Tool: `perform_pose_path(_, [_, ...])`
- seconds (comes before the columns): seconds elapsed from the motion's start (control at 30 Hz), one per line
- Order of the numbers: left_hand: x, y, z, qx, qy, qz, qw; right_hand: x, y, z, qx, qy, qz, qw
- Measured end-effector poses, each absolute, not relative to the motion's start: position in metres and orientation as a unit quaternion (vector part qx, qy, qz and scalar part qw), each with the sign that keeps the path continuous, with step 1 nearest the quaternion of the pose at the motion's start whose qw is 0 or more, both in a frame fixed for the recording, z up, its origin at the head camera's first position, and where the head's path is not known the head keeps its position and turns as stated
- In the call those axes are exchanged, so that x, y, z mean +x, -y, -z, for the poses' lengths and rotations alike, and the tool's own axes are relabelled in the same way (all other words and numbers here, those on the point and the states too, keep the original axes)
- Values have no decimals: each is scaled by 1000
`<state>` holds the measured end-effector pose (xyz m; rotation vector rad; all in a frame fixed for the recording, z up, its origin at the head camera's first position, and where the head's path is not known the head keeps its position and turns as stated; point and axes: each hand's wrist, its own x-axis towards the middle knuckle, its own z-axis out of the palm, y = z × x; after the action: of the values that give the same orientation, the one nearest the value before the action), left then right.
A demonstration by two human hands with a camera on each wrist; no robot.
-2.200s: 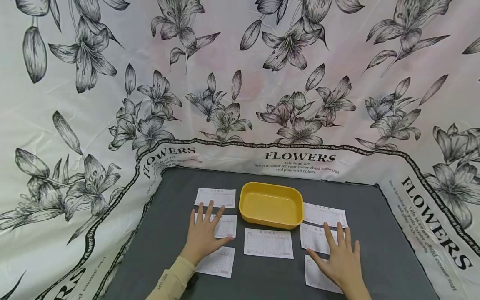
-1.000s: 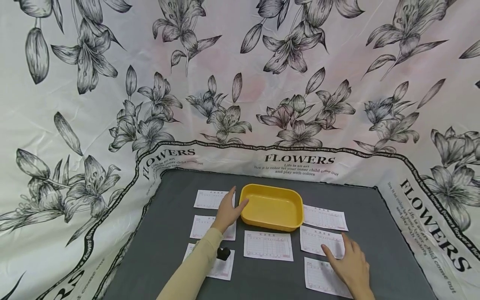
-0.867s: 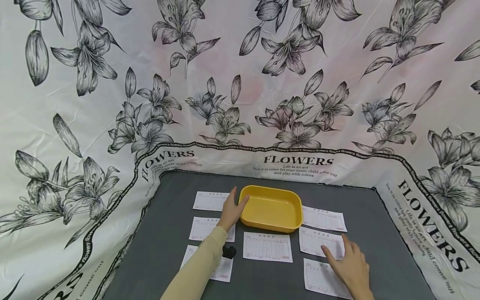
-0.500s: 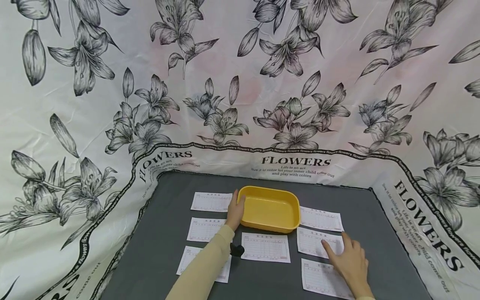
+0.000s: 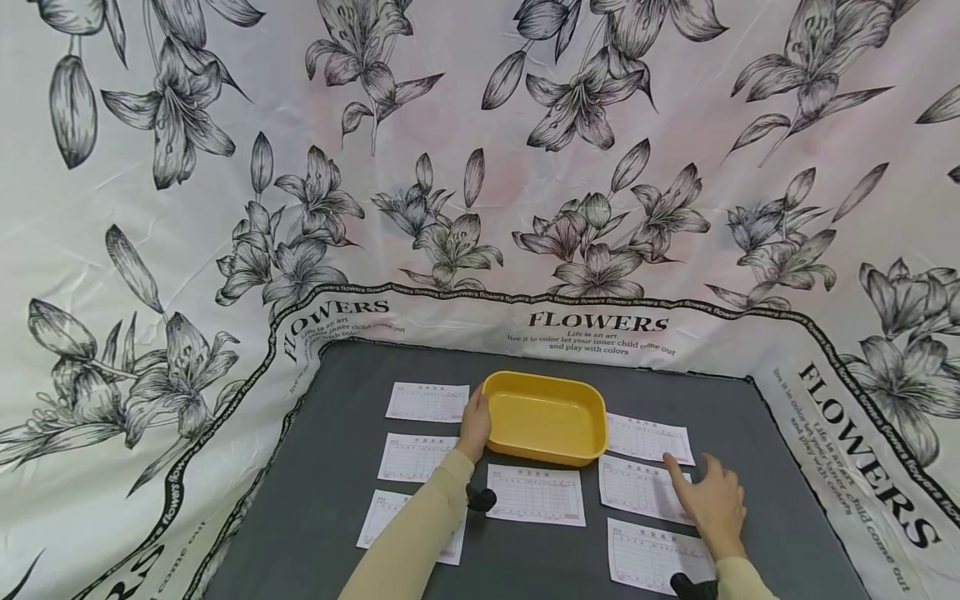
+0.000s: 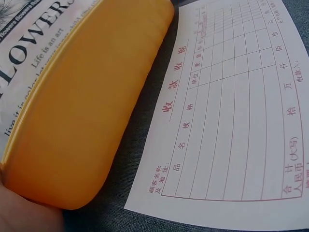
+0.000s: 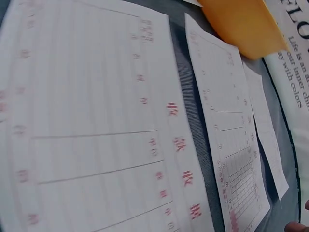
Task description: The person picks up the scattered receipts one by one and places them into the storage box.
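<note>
A shallow yellow plastic tray [image 5: 543,417] with rounded corners sits at the back middle of the dark table. My left hand [image 5: 474,425] grips its left edge; in the left wrist view, part of that hand [image 6: 26,210] lies against the tray's near corner. Just in front of the tray is a printed receipt slip [image 5: 535,495]. My right hand [image 5: 712,504], fingers apart and loosely bent, holds nothing. It hovers by the right-hand slips, nearest the middle slip [image 5: 637,487], between the back slip [image 5: 648,437] and the front slip [image 5: 652,554].
On the left lie three more slips: a back one [image 5: 427,402], a middle one [image 5: 412,457] and a front one [image 5: 386,512], partly under the left sleeve [image 5: 420,529]. Behind the dark tabletop [image 5: 540,567] hangs a white flower-printed cloth [image 5: 450,125].
My left hand, spread over the left slips at first, has moved right and taken hold of the tray's left edge. My right hand has drawn its fingers in and shifted slightly right.
</note>
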<state>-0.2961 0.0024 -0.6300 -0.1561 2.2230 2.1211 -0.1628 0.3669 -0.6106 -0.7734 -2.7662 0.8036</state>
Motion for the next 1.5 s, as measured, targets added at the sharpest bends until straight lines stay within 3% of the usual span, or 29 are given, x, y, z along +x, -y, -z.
perform_pose_path(0.8, [-298, -4, 629, -64, -712, -698, 40, -216, -388, 623, -312, 904, -290, 24])
perform_pose_path(1.5, [-294, -3, 628, -61, -715, -695, 44, -227, -386, 629, -326, 892, -310, 32])
